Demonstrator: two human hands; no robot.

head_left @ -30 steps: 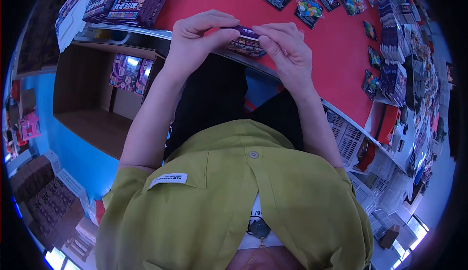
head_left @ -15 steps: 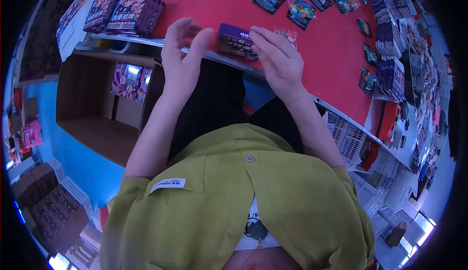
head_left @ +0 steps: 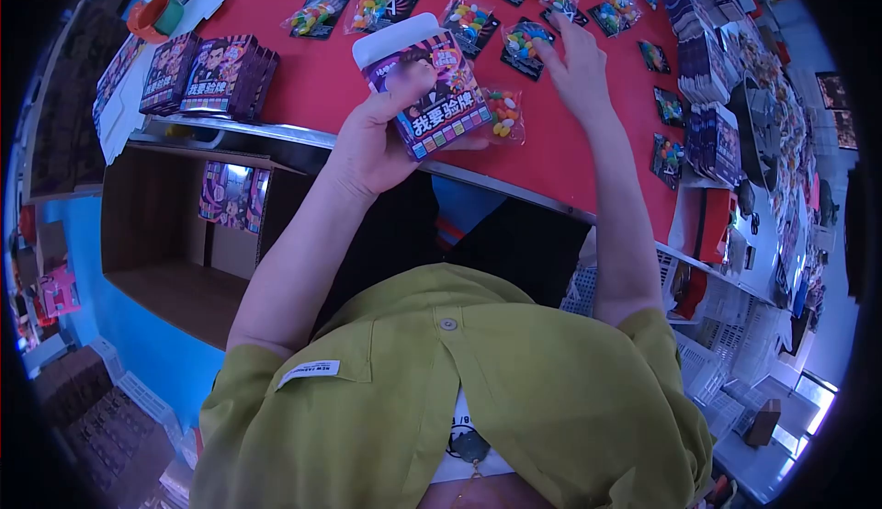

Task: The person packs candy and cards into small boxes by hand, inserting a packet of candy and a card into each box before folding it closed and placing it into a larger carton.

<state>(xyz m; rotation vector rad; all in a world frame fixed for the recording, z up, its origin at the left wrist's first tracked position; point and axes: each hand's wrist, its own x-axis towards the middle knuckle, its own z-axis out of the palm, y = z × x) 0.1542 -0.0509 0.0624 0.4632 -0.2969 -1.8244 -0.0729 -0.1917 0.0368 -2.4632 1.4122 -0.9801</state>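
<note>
My left hand (head_left: 381, 137) holds a purple printed box (head_left: 446, 109) upright over the table's front edge, thumb across its face, its white top flap open. Just right of the box lies a clear bag of colourful candies (head_left: 503, 116). My right hand (head_left: 579, 73) reaches over the table with its fingers spread, fingertips beside a candy bag on a black card (head_left: 527, 47). Nothing shows in its grasp. More candy bags on black cards (head_left: 470, 24) lie around it on the red table (head_left: 303, 77).
Upright purple boxes (head_left: 220, 77) stand at the table's left, near an orange and green ring (head_left: 156, 17). Stacks of flat boxes (head_left: 712, 141) line the right side. An open cardboard carton (head_left: 175, 206) sits below the left edge, with white baskets (head_left: 703, 362) at lower right.
The box, earlier lying at the table edge near my right hand, is now held in my left hand with its flap open. My right hand has moved up and right toward the candy bags.
</note>
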